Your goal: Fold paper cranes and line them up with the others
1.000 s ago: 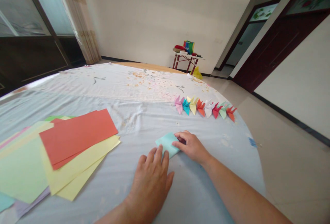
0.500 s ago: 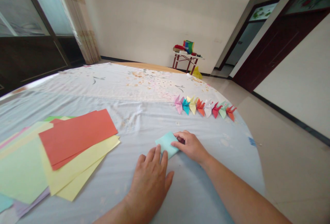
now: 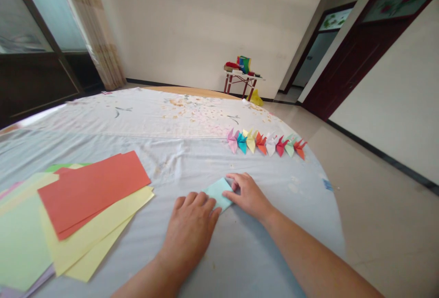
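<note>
The small, pale blue-green folded paper lies on the light blue tablecloth, right in front of the person and between the two hands. The right hand is at its right side. The thumb sits on top and the other fingers curl round the edge, so it looks to be pinching the paper there. The left hand is palm down over the near left part, with its fingers bent and close together. Its fingertips are hard to see, so I cannot tell if they press down or pinch.

To do this bit well, I think the left hand should keep the paper flat and still, while the right hand gets the edges to match. A slow, firm rub along each fold should make it sharp. It looks thin, so a hard pull could bend a corner, and the wrinkles in the cloth could make a fold wobbly.

Past the hands, eight bright paper cranes stand in a row. Well to the left, orange-red sheets lie on top of yellow sheets, with a light green sheet beside them. Far back, a little side table stands by the wall.
</note>
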Demonstrator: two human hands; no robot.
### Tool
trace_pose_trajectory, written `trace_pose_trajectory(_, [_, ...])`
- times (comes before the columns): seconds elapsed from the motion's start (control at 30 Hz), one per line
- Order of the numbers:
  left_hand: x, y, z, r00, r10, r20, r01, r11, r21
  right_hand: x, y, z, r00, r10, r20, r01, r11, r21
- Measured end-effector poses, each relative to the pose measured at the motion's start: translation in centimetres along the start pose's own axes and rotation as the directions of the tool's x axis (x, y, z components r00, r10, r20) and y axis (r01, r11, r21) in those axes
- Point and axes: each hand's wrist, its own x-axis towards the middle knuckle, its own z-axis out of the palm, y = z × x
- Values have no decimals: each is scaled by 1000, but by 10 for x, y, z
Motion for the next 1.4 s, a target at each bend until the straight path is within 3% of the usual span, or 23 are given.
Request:
trace_pose_trajectory(0.33, [7,-12,9,1000,-23,-1,23,999,-44,-1,0,-4,999,30,20,-28,993,-114])
trace_pose_trajectory(0.5, [6,-9,9,1000,-15,-6,15,1000,5,-8,-6,-3,999,-29,-28,22,975,-221])
trace_pose_trajectory(0.63, [5,-7,7,999,-37,18,36,999,25,-16,-13,2,997,-70,20,73,962,-264])
trace_pose_trajectory(0.83, [6,-7,7,999,-43,19,42,999,31,-18,-10,0,996,42,73,-17,949,-316])
trace_pose_trajectory(1.13, [5,-10,11,1000,-20,-7,21,999,41,-11,25,-26,974,227,24,-207,923,-323])
trace_pose_trajectory(1.3, [5,-10,11,1000,-26,-8,26,999,40,-13,17,-24,986,159,-43,-165,961,-221])
trace_pose_trajectory(1.4, [5,-9,11,1000,-22,-6,22,999,42,-15,1,-12,997,58,41,-50,982,-184])
